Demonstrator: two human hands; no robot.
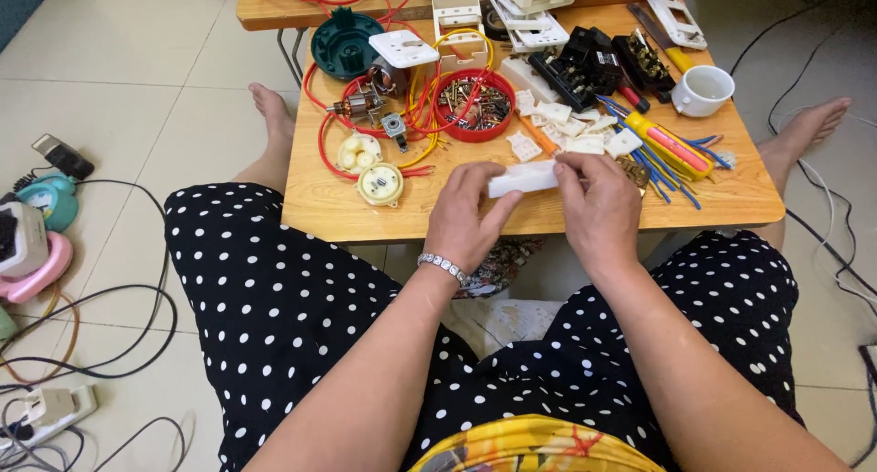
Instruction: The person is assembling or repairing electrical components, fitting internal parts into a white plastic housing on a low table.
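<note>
Both hands hold one long white plastic part just above the front edge of a low wooden table. My left hand, with a silver bracelet at the wrist, grips its left end. My right hand pinches the right end between thumb and fingers. Just beyond the hands lie several small white plastic pieces, a yellow and red screwdriver and loose blue wires.
On the table sit a red lid of metal bits, a small motor with red wires, a round cream part, black switch blocks, a white cup. Gadgets and cables cover the floor at left.
</note>
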